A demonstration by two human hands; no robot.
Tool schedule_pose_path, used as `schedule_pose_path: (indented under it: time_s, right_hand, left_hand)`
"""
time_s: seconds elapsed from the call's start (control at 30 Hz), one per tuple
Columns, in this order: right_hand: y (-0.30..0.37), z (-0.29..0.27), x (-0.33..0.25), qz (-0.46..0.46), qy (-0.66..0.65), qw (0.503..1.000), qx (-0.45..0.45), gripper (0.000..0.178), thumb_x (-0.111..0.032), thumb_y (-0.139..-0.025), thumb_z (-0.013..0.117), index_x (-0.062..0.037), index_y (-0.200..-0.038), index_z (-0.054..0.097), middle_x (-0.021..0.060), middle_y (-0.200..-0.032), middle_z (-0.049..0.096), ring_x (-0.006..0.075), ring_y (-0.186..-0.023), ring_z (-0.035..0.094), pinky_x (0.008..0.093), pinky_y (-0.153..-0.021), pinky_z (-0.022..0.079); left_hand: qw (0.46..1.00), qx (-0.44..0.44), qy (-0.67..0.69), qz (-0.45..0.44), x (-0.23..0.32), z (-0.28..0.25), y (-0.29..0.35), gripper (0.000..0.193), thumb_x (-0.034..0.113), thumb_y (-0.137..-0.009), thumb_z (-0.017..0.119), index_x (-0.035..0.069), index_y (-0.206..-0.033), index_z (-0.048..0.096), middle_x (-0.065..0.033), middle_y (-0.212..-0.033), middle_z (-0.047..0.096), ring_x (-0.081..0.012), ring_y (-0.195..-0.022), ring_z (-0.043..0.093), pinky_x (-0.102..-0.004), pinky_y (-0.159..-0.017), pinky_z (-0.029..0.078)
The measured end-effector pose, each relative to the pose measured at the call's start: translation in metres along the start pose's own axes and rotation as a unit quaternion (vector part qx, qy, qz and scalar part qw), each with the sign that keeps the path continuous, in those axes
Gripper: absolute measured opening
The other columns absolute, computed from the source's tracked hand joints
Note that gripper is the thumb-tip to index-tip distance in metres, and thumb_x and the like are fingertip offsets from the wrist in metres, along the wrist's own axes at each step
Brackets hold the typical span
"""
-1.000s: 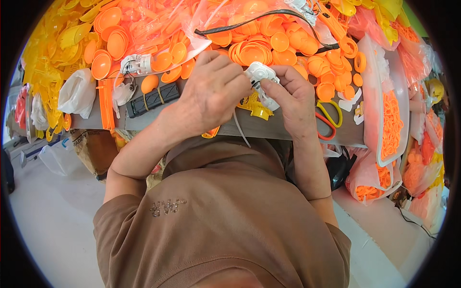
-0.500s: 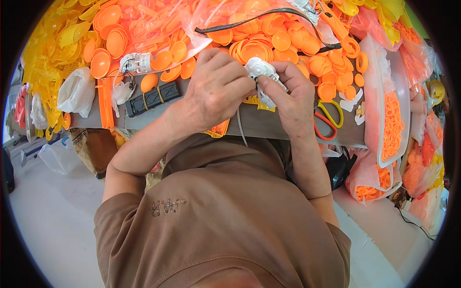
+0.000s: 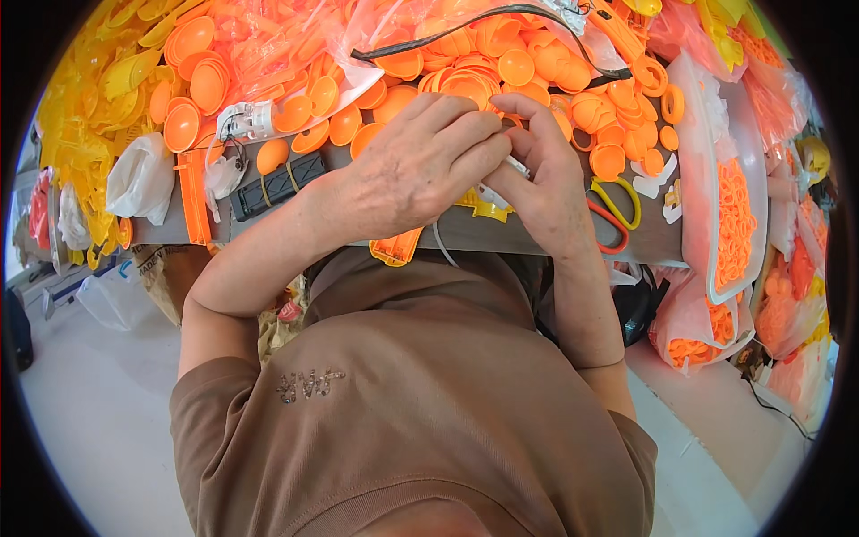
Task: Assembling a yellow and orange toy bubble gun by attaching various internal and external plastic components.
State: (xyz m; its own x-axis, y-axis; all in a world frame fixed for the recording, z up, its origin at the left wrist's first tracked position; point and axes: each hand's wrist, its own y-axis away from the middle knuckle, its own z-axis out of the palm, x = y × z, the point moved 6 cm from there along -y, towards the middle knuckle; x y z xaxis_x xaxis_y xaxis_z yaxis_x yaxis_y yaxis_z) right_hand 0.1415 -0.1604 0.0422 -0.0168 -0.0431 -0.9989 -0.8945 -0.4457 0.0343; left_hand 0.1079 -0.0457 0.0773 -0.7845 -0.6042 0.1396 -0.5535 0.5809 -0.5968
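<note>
Both hands meet over the near edge of the table, fingers bent around a white plastic part (image 3: 517,166) that is mostly hidden. My left hand (image 3: 425,161) covers it from the left, its back turned up. My right hand (image 3: 548,183) grips its right side between thumb and fingers. A thin white cord (image 3: 438,240) hangs beneath my left hand. Just below the hands lie a yellow plastic piece (image 3: 488,209) and an orange plastic casing (image 3: 395,247) at the table edge. Scissors (image 3: 617,210) with a red and a yellow handle loop lie right of my right hand.
Orange cups and rings (image 3: 470,80) heap up behind the hands, yellow parts (image 3: 98,116) at far left. A black tray-like piece (image 3: 277,186) and a white mechanism (image 3: 246,121) lie left. At right stands a translucent bin (image 3: 716,297) with orange rings. A black strap (image 3: 429,40) crosses the heap.
My left hand has rolled over and moved right across the white part, hiding most of it. My right hand's fingers have lifted and bent around it. The whole view has shifted slightly.
</note>
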Motion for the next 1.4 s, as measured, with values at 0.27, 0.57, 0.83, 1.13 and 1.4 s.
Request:
schedule_pose_path:
  time_s: [0.27,0.57,0.83,1.13,1.4]
  right_hand:
    - [0.027,-0.032,-0.018,-0.146,0.377,0.913,-0.059,0.078,-0.015,-0.066,0.078,-0.0015,-0.132,0.039,0.0137,-0.127,0.048,0.0266,-0.112,0.050,0.0359,-0.093,0.042]
    - [0.025,-0.015,0.016,-0.202,0.396,0.890,-0.098,0.080,-0.011,-0.060,0.080,-0.0014,-0.129,0.041,0.0158,-0.131,0.040,0.0336,-0.119,0.043,0.0395,-0.099,0.039]
    - [0.019,-0.021,-0.010,-0.150,0.243,0.955,-0.079,0.081,-0.003,-0.061,0.077,-0.0037,-0.133,0.039,0.0111,-0.125,0.038,0.0241,-0.119,0.044,0.0374,-0.098,0.042]
    - [0.008,-0.006,-0.027,-0.179,0.165,0.968,-0.054,0.079,-0.003,-0.067,0.075,-0.0010,-0.135,0.034,0.0097,-0.127,0.039,0.0248,-0.125,0.043,0.0379,-0.099,0.041]
    - [0.006,-0.001,-0.019,-0.181,0.120,0.975,-0.050,0.075,0.001,-0.071,0.072,0.0016,-0.135,0.033,0.0128,-0.130,0.043,0.0252,-0.123,0.044,0.0383,-0.098,0.043]
  left_hand:
    - [0.991,0.027,0.108,-0.073,-0.016,-0.006,0.010,0.059,0.001,-0.060,0.069,0.000,-0.116,0.051,-0.0128,-0.107,0.052,-0.0301,-0.092,0.052,-0.0383,-0.078,0.042]
    - [0.994,0.071,0.076,-0.045,-0.012,0.000,0.018,0.055,0.003,-0.059,0.069,0.000,-0.111,0.056,-0.0135,-0.107,0.054,-0.0296,-0.089,0.055,-0.0384,-0.074,0.045]
    - [0.996,0.068,0.049,-0.022,-0.006,-0.013,0.012,0.050,0.006,-0.061,0.070,-0.001,-0.109,0.058,-0.0130,-0.103,0.056,-0.0277,-0.089,0.056,-0.0358,-0.076,0.047]
    - [0.911,0.087,0.321,-0.244,-0.047,-0.005,0.033,0.051,0.003,-0.068,0.075,0.004,-0.116,0.059,-0.0070,-0.103,0.055,-0.0174,-0.088,0.054,-0.0289,-0.078,0.046]
    - [0.896,0.089,0.356,-0.250,-0.046,-0.006,0.035,0.051,0.004,-0.068,0.075,0.004,-0.117,0.060,-0.0055,-0.097,0.055,-0.0156,-0.087,0.054,-0.0281,-0.078,0.046]
